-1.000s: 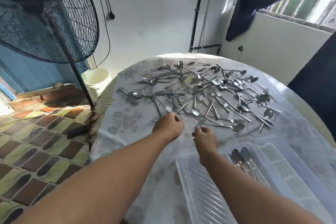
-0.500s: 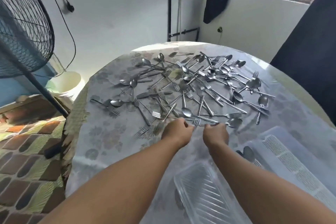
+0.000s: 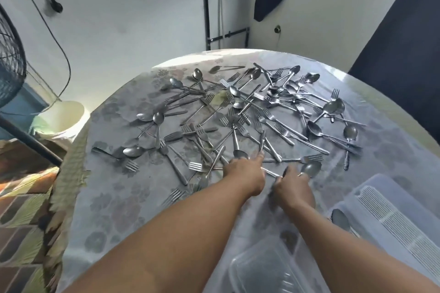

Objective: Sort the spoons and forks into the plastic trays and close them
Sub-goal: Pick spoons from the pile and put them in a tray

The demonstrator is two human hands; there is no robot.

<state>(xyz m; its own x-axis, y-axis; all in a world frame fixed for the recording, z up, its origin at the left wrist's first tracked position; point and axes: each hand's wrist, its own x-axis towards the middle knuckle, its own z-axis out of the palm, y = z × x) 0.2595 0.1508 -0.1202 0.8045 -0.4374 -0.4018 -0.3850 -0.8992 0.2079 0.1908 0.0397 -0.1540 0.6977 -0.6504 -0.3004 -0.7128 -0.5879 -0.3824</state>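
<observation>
Nearest the bottom edge of the frame sits a clear plastic tray (image 3: pixel 264 269), empty as far as I can see, and to its right a second tray (image 3: pixel 390 216) with a ribbed white insert and a spoon bowl or two already lying at its left end (image 3: pixel 341 219). Both forearms reach up from the lower frame over the flowered tablecloth (image 3: pixel 114 197) to the near edge of the cutlery pile. The left hand (image 3: pixel 245 175) is curled with its fingertips down on a thin handle (image 3: pixel 269 172) that runs between the two hands — whether it is truly pinched I cannot tell, the hand being blurred. The right hand (image 3: pixel 295 185) looks closed round the other end of that handle, or a neighbouring one, with a spoon (image 3: pixel 310 169) just beyond its knuckles and touching or nearly so. That handle's long axis lies roughly left-to-right across the frame, tilting down toward the right, so it points toward the insert tray; the right hand is the nearer one to carry it there. Beyond the hands the pile of spoons and forks (image 3: pixel 250 114) spreads across the middle of the round table, crossed over one another at every angle — most of the sorting, I would judge, is yet to do. Past the table at the left stands a pale bucket (image 3: pixel 64 116).
</observation>
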